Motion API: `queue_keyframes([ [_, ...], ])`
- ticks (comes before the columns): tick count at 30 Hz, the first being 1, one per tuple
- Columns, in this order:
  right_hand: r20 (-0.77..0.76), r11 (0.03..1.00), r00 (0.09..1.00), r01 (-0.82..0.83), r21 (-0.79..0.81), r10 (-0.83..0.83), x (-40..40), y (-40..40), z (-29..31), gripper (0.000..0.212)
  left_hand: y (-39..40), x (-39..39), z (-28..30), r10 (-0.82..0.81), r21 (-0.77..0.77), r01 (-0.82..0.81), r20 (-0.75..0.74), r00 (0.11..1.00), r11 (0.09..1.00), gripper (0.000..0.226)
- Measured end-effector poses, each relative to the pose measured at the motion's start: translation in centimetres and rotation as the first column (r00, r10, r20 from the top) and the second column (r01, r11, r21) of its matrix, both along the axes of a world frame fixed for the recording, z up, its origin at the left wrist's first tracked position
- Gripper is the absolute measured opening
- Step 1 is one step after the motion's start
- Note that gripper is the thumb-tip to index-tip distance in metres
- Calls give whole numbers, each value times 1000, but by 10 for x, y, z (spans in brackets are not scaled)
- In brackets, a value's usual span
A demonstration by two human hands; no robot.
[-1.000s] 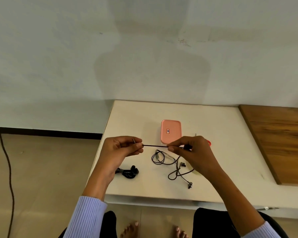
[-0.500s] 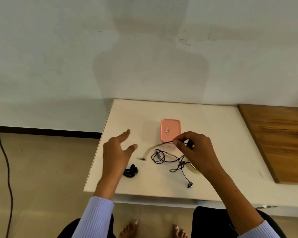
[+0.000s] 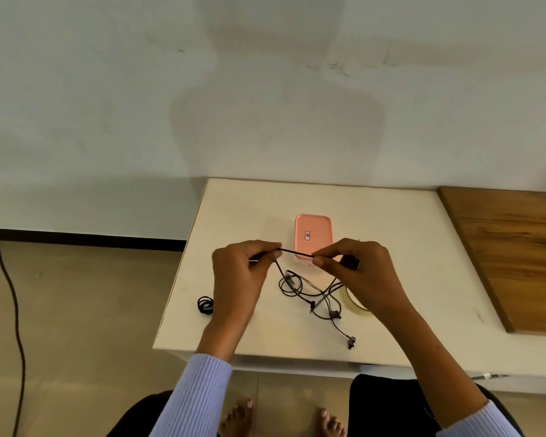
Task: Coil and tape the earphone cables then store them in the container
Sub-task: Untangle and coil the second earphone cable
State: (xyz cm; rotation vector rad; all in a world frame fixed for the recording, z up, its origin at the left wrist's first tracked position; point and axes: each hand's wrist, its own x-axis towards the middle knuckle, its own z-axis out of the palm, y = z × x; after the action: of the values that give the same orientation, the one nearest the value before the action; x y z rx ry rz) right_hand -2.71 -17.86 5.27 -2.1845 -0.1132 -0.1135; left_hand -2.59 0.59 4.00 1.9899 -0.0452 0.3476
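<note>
Left hand (image 3: pixel 238 272) and right hand (image 3: pixel 355 269) pinch a taut span of thin black earphone cable (image 3: pixel 297 253) — slack below is looped on the white desk (image 3: pixel 407 279); pulling could knot it.

Just one head-mounted wide-angle view here, looking forward and down from a seated spot at the near edge of the white table (image 3: pixel 391 222) (pretty close in), with wall above and bare feet (image 3: pixel 237 417) at the bottom.

Left hand (image 3: pixel 238 272) regrips cable (image 3: pixel 297 253) (was open); stretched taut again.
</note>
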Motion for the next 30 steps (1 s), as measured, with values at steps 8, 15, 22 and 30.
queue_keyframes([
  [8, -77, 999, 996, 45, 1, -44, 0, -24, 0, 7, 5, 5, -5, 98, -48, -99, -23, 995, 994, 14],
  [15, -46, 999, 999, 27, -40, -29, 0, -30, 0, 4, 7, 6, -10, 138, -81, -140, -36, 990, 987, 15],
  [22, 42, 996, 995, 93, -20, -92, 2, -19, -7, 3, 5, 9, -15, -56, 22, 61, -184, 981, 998, 31],
  [30, 195, 990, 981, 14, -143, 15, 3, 8, -8, 1, -11, -1, 5, -282, 58, 286, -70, 957, 956, 48],
])
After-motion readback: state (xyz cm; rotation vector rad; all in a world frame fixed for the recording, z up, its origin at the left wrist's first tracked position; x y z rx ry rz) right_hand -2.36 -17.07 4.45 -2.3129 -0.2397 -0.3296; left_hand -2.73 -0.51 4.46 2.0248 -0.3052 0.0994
